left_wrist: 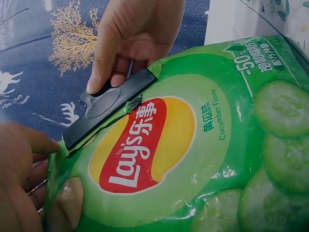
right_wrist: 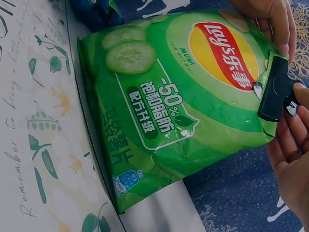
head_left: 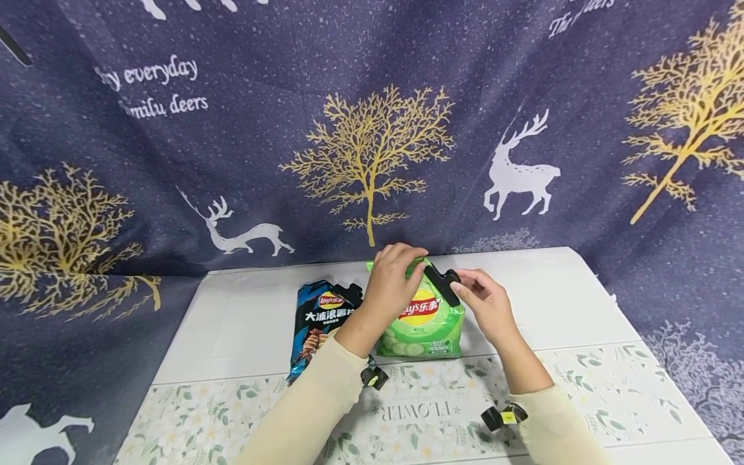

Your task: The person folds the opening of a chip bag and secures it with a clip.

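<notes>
Pinching the black clip (left_wrist: 108,107) with our right hand (head_left: 487,303), our left hand (head_left: 391,276) grips the green crisp bag (head_left: 427,323) top. We judge the clip could slide off the slick folded foil, or the upright bag topple on the worktop (head_left: 558,303).

Dark blue Lay's chip bag (head_left: 316,326) lies left of centre on the tabletop (head_left: 558,303); deer-print curtain (head_left: 372,129) behind the far edge.

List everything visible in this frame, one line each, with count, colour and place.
green chip bag: 1, green, standing mid-table, top held.
black clip: 1, black, on the green bag's top edge.
dark blue chip bag: 1, left of the green bag, a black clip at its top.
table: 1, white with a floral cloth in front.
backdrop: 1, navy, gold trees, white deer.
left hand: grips the bag top.
right hand: pinches the clip.
</notes>
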Motion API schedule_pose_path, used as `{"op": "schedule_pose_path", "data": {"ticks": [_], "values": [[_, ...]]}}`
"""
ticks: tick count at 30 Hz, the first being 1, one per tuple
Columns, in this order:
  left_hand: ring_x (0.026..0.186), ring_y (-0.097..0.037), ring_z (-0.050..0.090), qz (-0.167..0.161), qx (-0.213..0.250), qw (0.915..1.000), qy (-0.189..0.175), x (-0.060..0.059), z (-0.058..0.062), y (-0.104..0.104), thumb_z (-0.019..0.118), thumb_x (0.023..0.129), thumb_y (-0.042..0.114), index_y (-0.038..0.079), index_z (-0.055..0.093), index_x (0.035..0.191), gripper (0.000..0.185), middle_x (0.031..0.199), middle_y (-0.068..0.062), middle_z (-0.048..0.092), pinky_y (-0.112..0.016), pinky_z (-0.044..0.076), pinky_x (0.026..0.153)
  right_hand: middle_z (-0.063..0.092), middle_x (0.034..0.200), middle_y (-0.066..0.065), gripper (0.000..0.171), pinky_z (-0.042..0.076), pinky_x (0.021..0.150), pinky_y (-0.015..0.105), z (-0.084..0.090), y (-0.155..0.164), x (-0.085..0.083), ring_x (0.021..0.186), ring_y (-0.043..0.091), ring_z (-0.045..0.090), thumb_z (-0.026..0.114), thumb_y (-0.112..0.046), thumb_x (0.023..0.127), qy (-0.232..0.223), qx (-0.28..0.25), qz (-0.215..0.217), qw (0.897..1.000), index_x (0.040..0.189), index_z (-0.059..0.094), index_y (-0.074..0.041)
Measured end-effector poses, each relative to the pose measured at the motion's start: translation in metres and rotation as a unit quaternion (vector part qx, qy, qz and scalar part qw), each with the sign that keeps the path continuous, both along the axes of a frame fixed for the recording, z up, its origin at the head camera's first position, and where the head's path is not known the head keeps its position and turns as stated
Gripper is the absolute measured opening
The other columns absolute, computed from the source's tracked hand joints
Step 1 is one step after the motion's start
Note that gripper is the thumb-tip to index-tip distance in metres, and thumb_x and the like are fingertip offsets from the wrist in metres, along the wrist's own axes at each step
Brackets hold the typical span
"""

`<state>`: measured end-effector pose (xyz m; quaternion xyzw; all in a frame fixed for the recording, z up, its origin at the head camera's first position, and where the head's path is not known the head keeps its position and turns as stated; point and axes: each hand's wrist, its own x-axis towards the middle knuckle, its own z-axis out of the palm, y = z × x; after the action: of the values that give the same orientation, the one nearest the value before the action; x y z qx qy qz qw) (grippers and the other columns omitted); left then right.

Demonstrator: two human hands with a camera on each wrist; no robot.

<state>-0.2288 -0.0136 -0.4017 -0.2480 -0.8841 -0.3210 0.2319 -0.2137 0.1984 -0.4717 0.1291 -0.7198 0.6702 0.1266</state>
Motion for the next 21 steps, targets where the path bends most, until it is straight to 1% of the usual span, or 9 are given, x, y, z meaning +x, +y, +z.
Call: {"op": "schedule_pose_path", "data": {"ticks": [3,9,13,15,17,21], "values": [[0.107,-0.020,0.060,0.012,0.021,0.9997,0.005,0.000,0.000,-0.003,0.065,0.100,0.019,0.015,0.072,0.123,0.024,0.112,-0.001,0.067,-0.041,0.047,0.098,0.064,0.099,-0.009,0.030,0.053,0.090,0.013,0.000,-0.001,0.000,0.098,0.001,0.065,0.067,-0.004,0.096,-0.006,0.003,-0.007,1.000,0.123,0.064,0.010],[0.110,-0.022,0.060,0.032,0.057,0.9977,0.017,0.000,0.001,-0.009,0.065,0.099,0.018,0.014,0.072,0.123,0.025,0.112,-0.003,0.067,-0.043,0.045,0.099,0.065,0.101,-0.011,0.032,0.052,0.093,0.013,0.000,-0.001,0.001,0.102,0.000,0.065,0.067,-0.006,0.097,-0.013,0.010,-0.016,1.000,0.126,0.063,0.008],[0.113,-0.024,0.059,0.043,0.075,0.9961,0.017,0.000,0.001,-0.012,0.065,0.100,0.018,0.012,0.069,0.128,0.030,0.118,-0.006,0.065,-0.044,0.044,0.101,0.066,0.101,-0.011,0.032,0.052,0.092,0.012,-0.001,-0.001,0.001,0.100,0.000,0.065,0.067,-0.006,0.097,-0.012,0.007,-0.018,1.000,0.125,0.063,0.008],[0.118,-0.025,0.057,0.049,0.089,0.9947,0.009,0.000,0.000,-0.014,0.064,0.100,0.020,0.012,0.064,0.135,0.036,0.125,-0.008,0.063,-0.046,0.042,0.104,0.067,0.100,-0.011,0.032,0.053,0.091,0.012,-0.001,-0.001,0.001,0.100,0.001,0.065,0.067,-0.007,0.097,-0.011,0.006,-0.019,1.000,0.125,0.063,0.008],[0.125,-0.026,0.055,0.054,0.108,0.9927,-0.003,0.001,-0.002,-0.017,0.063,0.101,0.021,0.013,0.055,0.144,0.044,0.134,-0.009,0.059,-0.048,0.040,0.109,0.067,0.100,-0.011,0.033,0.053,0.090,0.013,-0.001,-0.002,0.001,0.099,0.001,0.066,0.068,-0.009,0.097,-0.013,0.009,-0.020,1.000,0.126,0.063,0.007],[0.137,-0.030,0.046,0.065,0.152,0.9855,-0.038,0.001,-0.011,-0.021,0.060,0.102,0.026,0.017,0.037,0.157,0.060,0.148,-0.011,0.047,-0.054,0.039,0.112,0.068,0.100,-0.012,0.034,0.053,0.089,0.013,-0.002,-0.002,0.001,0.097,0.002,0.066,0.068,-0.012,0.097,-0.020,0.017,-0.027,0.999,0.126,0.064,0.005]]}}
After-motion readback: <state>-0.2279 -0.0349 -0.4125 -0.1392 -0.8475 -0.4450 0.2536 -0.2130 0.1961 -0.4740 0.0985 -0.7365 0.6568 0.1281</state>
